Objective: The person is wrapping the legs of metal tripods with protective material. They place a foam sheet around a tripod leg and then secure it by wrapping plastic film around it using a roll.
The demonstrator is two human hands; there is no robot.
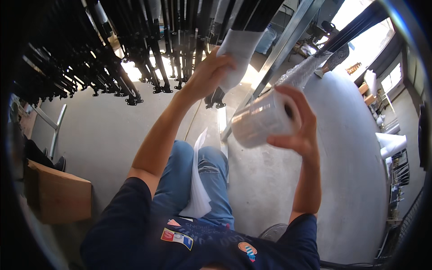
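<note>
My left hand (208, 75) is closed around a white foam sheet (242, 48), which wraps the lower part of hanging black bars (257, 17). Below the wrap, the dark bracketed end of the bars (216, 97) shows. In my right hand (302, 123) is a roll of clear stretch film (258, 120), gripped at its end with thumb and fingers around the core hole. The roll is tilted and slightly blurred, just right of and below the foam. Another white foam strip (196, 189) lies across my lap between my knees.
Many black metal bars (130, 67) hang at the upper left. A metal post (288, 42) rises right of the foam. Bars wrapped in clear film (306, 67) slant at the upper right. A cardboard box (58, 193) stands at left; white rolls (391, 144) lie far right.
</note>
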